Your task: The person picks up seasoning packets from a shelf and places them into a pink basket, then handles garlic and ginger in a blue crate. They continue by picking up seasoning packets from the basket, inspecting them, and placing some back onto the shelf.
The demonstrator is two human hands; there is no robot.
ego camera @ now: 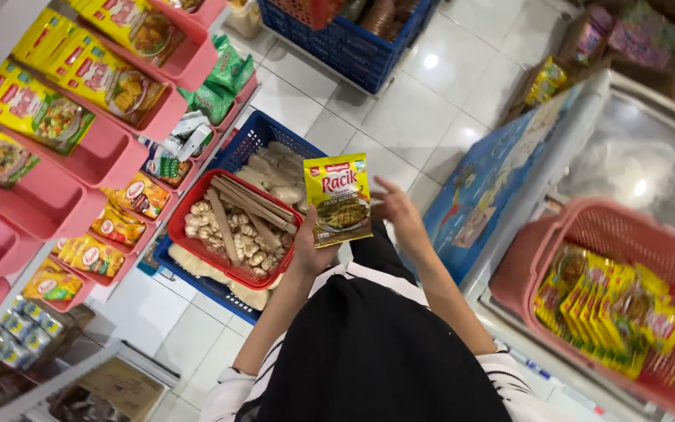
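Note:
My left hand (310,246) holds up a yellow and green seasoning sachet (340,199) by its lower left edge, in front of my body. My right hand (398,212) is just right of the sachet with its fingers spread, touching or nearly touching its right edge. Below the sachet, on the floor, a red tray (189,205) holds pale nuts and brown sticks. That tray rests in a blue crate (253,134) with white bagged goods.
Pink shelf bins (107,156) with yellow sachets line the left. A pink basket (650,254) with several yellow sachets sits on a chest freezer (587,117) at the right. Another blue crate (361,55) stands at the top on the white tiled floor.

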